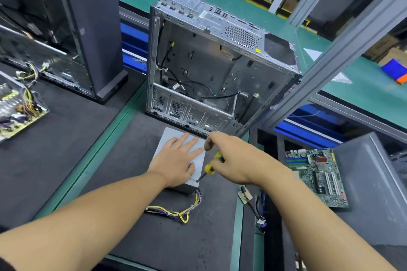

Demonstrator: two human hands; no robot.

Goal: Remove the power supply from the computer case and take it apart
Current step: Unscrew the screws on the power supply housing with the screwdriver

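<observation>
Head view: two hands (176,160) (235,158), one screwdriver (209,167)

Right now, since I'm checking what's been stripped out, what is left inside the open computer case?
Inside the computer case only loose black cables and bare metal panels show. What lies behind the perforated lower wall is hidden. The power supply lies outside on the mat.

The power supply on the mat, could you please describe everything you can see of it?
The power supply is a light grey metal box lying flat on the dark mat, just in front of the open computer case. The left hand presses flat on its top. The right hand holds a yellow-green screwdriver with its tip at the top's near right corner. Yellow and purple wires leave its near side and trail on the mat.
</observation>
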